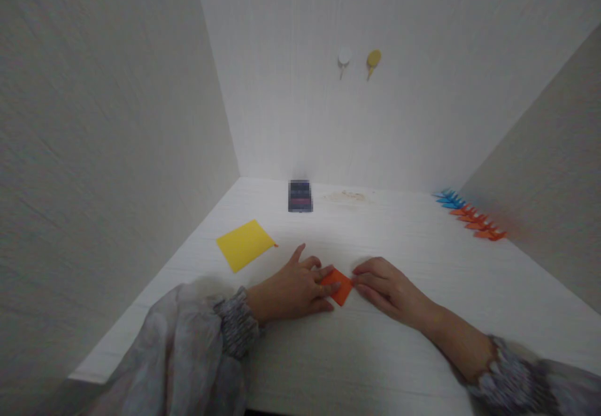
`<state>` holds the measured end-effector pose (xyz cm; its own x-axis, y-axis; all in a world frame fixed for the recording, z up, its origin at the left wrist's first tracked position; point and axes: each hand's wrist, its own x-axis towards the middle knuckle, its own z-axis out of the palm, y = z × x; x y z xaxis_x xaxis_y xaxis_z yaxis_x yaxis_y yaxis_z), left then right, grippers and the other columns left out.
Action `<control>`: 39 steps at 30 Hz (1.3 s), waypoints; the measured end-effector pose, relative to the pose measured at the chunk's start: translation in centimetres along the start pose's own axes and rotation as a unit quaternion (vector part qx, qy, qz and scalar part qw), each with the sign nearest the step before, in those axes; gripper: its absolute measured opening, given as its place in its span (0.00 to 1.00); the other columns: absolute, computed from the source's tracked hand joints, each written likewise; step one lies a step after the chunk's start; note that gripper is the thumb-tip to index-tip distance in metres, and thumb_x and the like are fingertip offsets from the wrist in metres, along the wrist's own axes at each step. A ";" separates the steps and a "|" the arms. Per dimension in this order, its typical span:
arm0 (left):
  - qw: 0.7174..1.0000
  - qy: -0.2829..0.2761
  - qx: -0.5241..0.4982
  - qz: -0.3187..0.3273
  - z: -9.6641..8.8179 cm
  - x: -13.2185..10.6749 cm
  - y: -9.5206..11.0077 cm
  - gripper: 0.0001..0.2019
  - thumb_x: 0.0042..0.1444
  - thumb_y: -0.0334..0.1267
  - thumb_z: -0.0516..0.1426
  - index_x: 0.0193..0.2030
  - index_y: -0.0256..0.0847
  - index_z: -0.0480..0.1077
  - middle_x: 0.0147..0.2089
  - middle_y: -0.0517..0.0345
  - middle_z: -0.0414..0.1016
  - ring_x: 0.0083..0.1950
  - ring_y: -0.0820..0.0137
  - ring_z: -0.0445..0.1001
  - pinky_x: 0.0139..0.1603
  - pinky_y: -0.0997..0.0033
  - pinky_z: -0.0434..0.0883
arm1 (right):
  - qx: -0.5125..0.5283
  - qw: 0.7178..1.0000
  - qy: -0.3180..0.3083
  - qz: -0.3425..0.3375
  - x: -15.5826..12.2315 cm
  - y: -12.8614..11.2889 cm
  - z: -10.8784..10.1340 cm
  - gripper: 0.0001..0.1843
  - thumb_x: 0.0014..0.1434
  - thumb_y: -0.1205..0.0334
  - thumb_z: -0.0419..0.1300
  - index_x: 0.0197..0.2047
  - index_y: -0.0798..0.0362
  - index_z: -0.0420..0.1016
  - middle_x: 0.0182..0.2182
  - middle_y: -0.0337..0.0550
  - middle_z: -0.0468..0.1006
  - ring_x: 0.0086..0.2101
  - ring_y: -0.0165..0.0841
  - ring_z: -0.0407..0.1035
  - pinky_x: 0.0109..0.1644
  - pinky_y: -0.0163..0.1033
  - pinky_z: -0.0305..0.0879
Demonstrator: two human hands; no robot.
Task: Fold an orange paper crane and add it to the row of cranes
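Note:
A small folded piece of orange paper [342, 287] lies on the white table between my hands. My left hand [305, 284] rests on its left part, fingers spread, with fingertips pressing the paper flat. At the paper's right corner, my right hand [382, 287] pinches the tip between thumb and fingers. The left part of the paper is hidden under my left fingers. Farther left lies a stack of yellow paper [246, 245], with a bit of orange showing at its right corner.
A dark, blurred-out box-like object [300, 196] sits near the back wall. Along the right wall stands a row of folded paper figures, blue ones [451, 199] behind and orange ones [479, 222] in front. A white hook [344, 57] and a yellow hook [374, 59] hang on the wall.

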<state>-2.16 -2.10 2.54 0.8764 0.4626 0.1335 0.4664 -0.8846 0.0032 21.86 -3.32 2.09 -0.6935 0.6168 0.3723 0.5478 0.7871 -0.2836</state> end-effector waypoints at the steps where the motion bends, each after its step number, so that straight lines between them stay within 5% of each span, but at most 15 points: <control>1: 1.000 0.000 -0.002 0.001 -0.1 0.0 0.0 0.19 0.58 0.50 0.42 0.53 0.50 0.61 0.56 0.55 0.62 0.53 0.61 0.60 0.56 0.39 0.41 | 0.000 1.000 0.007 -0.008 0.2 -0.1 0.1 0.14 0.59 0.64 0.49 0.47 0.54 0.68 0.41 0.51 0.71 0.43 0.36 0.64 0.46 0.44 0.63; 6: 1.000 0.008 -0.017 -0.002 -0.6 0.0 0.0 0.18 0.58 0.48 0.44 0.53 0.51 0.60 0.56 0.57 0.62 0.52 0.63 0.61 0.56 0.41 0.42 | 0.002 0.997 -0.034 -0.067 1.3 -0.5 0.7 0.14 0.58 0.64 0.50 0.47 0.54 0.68 0.43 0.50 0.71 0.45 0.38 0.63 0.49 0.48 0.59; 13: 0.994 0.048 -0.092 -0.046 -0.1 0.5 -0.9 0.15 0.59 0.40 0.45 0.50 0.43 0.64 0.49 0.58 0.70 0.48 0.69 0.64 0.56 0.58 0.52 | 0.008 0.998 -0.039 -0.055 1.4 -0.8 1.2 0.11 0.58 0.64 0.50 0.42 0.54 0.70 0.41 0.49 0.72 0.44 0.37 0.64 0.48 0.46 0.59; 19: 0.995 0.067 -0.069 -0.040 0.4 0.8 -0.7 0.15 0.57 0.40 0.48 0.51 0.43 0.63 0.50 0.58 0.69 0.49 0.69 0.63 0.56 0.61 0.53 | -0.005 0.998 -0.032 -0.052 1.4 -1.3 1.5 0.11 0.57 0.65 0.51 0.43 0.54 0.69 0.41 0.49 0.71 0.45 0.37 0.63 0.48 0.45 0.60; 30: 0.995 0.036 -0.045 -0.079 0.8 0.1 -0.7 0.17 0.60 0.42 0.43 0.54 0.45 0.59 0.55 0.58 0.65 0.55 0.69 0.61 0.58 0.52 0.45 | -0.028 0.997 -0.053 -0.049 1.4 -1.0 1.2 0.13 0.58 0.66 0.50 0.46 0.53 0.68 0.42 0.48 0.72 0.45 0.36 0.64 0.48 0.45 0.58; 39: 0.999 0.015 -0.006 -0.046 0.8 -0.4 -1.1 0.16 0.60 0.43 0.42 0.49 0.45 0.64 0.56 0.57 0.63 0.56 0.64 0.60 0.57 0.48 0.45 | -0.063 0.994 -0.074 -0.041 1.3 -0.4 1.2 0.16 0.56 0.68 0.50 0.48 0.52 0.68 0.44 0.46 0.72 0.46 0.37 0.63 0.52 0.50 0.52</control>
<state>-2.95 -1.25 1.64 0.8255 0.5409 0.1612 0.5439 -0.8387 0.0287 20.14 -2.86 1.61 -0.7942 0.5524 0.2532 0.5347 0.8332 -0.1406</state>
